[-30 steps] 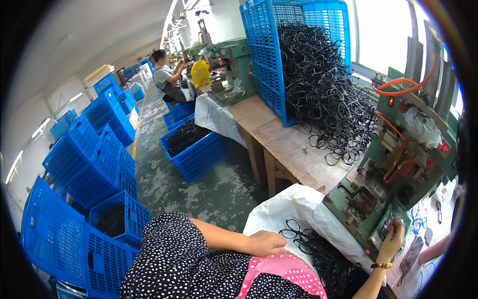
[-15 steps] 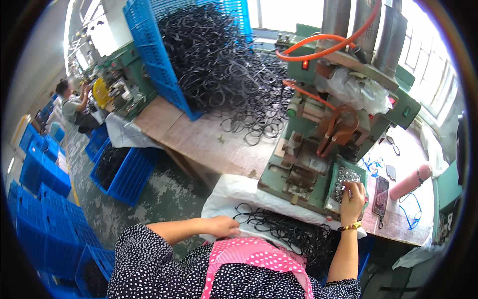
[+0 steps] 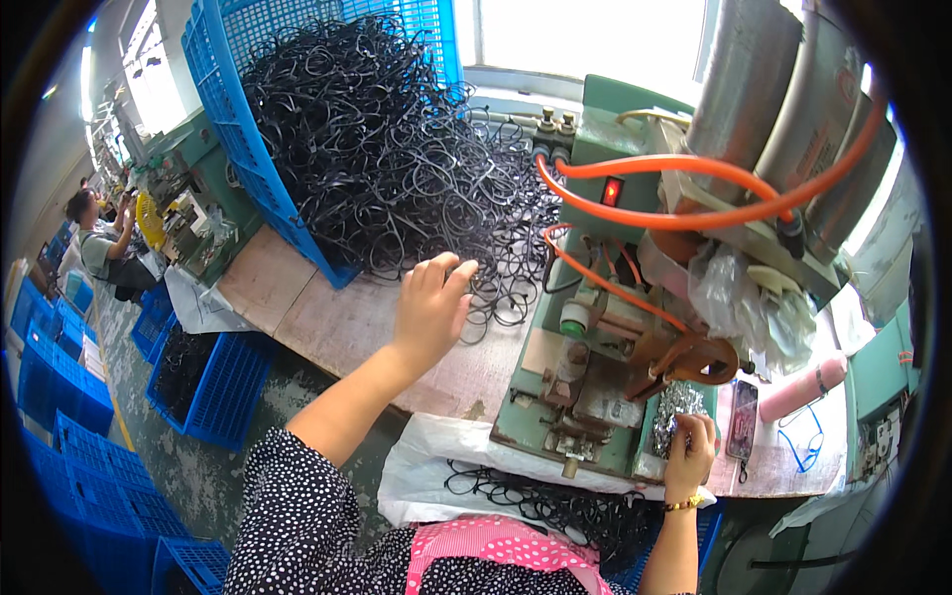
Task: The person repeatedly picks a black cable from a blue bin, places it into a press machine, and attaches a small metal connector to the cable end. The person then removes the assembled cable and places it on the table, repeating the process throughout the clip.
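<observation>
Loops [image 3: 397,149]: black, piled against a blue lattice crate [image 3: 238,129] at far left. Tabletop [image 3: 327,317]: pale brown wood. Machine [image 3: 595,397]: green body, with a red lit switch [image 3: 612,190] and orange hoses [image 3: 694,213]. Ducts [image 3: 754,89], far right: dull silver. Small parts [image 3: 679,412] at the machine's near right: shiny silver. Cylinder [image 3: 801,389], right: pink. Sheet [image 3: 436,466] at the near edge: white. Sleeve [image 3: 307,516]: black with white dots. Apron [image 3: 496,550]: pink with fine white dots. Bracelet [image 3: 682,505]: gold. Floor crates [image 3: 69,397], left: blue. Floor [image 3: 188,466]: grey-green, speckled.
</observation>
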`<action>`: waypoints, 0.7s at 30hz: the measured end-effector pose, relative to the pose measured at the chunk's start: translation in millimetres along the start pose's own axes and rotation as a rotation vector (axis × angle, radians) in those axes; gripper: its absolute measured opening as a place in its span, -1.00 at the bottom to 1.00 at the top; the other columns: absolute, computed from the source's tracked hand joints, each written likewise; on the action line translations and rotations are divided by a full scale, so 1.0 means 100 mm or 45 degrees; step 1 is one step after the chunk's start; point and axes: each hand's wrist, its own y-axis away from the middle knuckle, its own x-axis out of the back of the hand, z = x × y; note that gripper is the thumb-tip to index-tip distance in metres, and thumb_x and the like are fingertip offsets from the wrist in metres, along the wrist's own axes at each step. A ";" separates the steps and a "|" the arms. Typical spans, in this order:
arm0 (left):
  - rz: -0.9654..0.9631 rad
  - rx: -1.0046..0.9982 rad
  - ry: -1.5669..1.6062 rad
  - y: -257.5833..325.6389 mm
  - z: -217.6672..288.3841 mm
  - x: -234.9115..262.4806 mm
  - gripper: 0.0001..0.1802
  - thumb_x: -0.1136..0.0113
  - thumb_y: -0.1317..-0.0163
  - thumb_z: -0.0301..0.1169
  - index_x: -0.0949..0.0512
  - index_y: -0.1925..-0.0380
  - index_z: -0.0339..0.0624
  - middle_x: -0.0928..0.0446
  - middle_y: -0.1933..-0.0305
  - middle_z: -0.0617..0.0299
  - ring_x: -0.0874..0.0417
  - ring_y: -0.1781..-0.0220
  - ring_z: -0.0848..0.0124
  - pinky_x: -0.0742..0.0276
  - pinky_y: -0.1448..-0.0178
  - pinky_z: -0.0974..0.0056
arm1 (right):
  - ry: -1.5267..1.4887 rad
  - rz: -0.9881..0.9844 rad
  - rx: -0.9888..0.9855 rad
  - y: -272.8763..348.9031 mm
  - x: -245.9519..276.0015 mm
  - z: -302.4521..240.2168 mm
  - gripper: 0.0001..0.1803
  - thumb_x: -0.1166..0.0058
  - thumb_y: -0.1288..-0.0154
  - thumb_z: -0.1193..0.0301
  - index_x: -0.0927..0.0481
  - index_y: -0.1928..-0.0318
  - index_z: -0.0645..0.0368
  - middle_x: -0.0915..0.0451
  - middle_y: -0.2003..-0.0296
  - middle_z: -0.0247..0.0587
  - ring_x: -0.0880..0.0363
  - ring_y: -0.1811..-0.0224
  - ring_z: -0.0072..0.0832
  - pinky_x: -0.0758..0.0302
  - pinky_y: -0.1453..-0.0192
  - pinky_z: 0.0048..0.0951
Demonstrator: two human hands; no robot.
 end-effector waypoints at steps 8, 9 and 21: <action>-0.015 0.102 0.332 -0.42 -0.14 0.03 -0.86 -0.34 -0.23 -0.50 -0.59 0.23 -0.15 -0.60 0.22 0.22 -0.63 0.24 0.27 -0.53 0.12 0.22 | -0.017 -0.003 -0.035 0.03 0.01 0.04 -0.83 -0.20 -0.18 0.67 -0.70 0.21 0.21 -0.60 0.22 -0.14 -0.56 0.12 -0.20 -0.47 -0.03 -0.27; 0.020 0.211 0.481 -0.45 -0.10 0.06 -0.88 -0.32 -0.26 -0.50 -0.58 0.24 -0.17 -0.60 0.25 0.21 -0.64 0.29 0.27 -0.54 0.17 0.24 | -0.004 0.001 -0.025 0.03 0.02 0.04 -0.82 -0.20 -0.18 0.67 -0.70 0.21 0.21 -0.60 0.22 -0.14 -0.56 0.12 -0.20 -0.47 -0.03 -0.28; -0.222 0.742 0.599 0.89 0.17 0.01 -0.92 -0.15 -0.44 -0.43 -0.49 0.17 -0.19 -0.58 0.38 0.12 -0.64 0.38 0.37 -0.52 0.25 0.27 | -0.282 0.034 -0.166 -0.06 0.10 -0.14 -0.79 -0.10 -0.20 0.76 -0.68 0.23 0.24 -0.61 0.22 -0.20 -0.57 0.13 -0.37 -0.46 0.02 -0.42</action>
